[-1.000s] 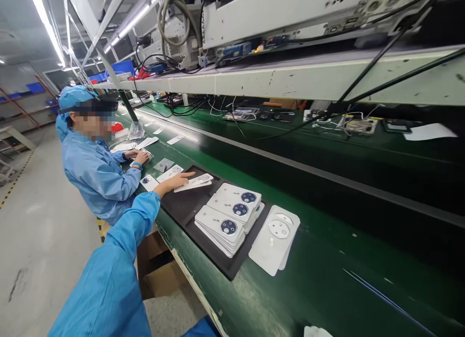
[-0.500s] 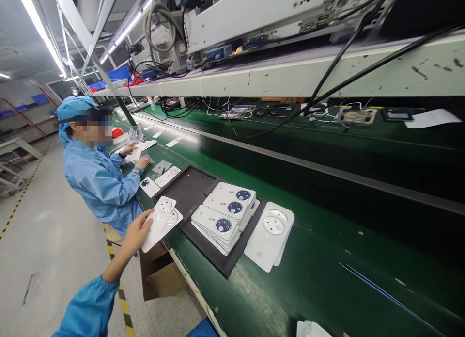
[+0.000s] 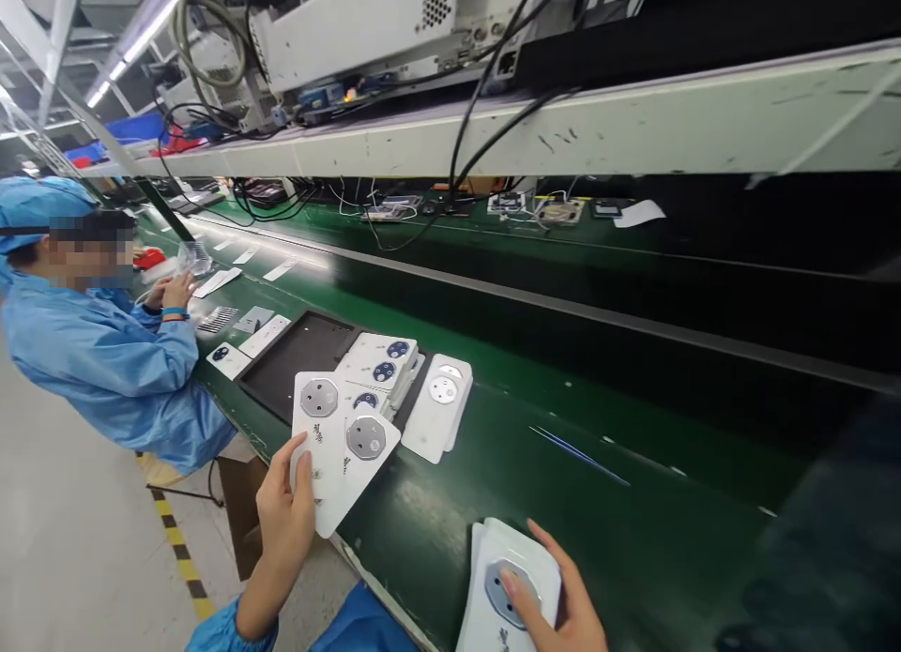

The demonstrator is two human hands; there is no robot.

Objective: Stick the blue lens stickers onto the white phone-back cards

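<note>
Two white phone back covers, fanned apart and each with a grey round camera area, are pinched between the thumb and fingers of my left hand. They are held up over the bench's near edge and partly hide a black tray. At the bottom, my right hand grips a stack of white phone back covers, its thumb on the top cover's camera area. In the black tray lie stacked covers with dark blue camera rings. Right of it, more white covers overlap on the green bench.
Blue tweezers lie on the green bench. A co-worker in a blue smock sits at the left, hands over small parts and covers. Above the bench runs a shelf with equipment and hanging black cables.
My left hand has moved right with its two covers, now showing them more face-on. My right hand has come into view on the stack at the bottom. The view has swung right.
</note>
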